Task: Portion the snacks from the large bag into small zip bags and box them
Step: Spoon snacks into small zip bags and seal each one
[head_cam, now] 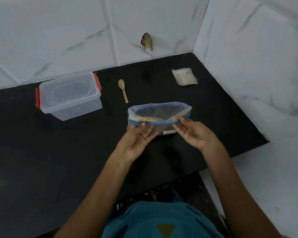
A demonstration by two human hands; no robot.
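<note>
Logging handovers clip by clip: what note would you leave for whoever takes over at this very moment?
Left hand: pinches the big bag at its near rim, left end.
Right hand: pinches the same rim, right end.
The bag stands on the counter, mouth open. The spoon lies behind it. The box, lid on, is far left. The small bags are stacked back right.
Done: big bag open.
Left: spoon snacks into small bags, seal them, box them.

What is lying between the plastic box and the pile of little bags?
A wooden spoon lies on the black counter between the plastic box and the pile of little bags; the head view shows it.
</note>
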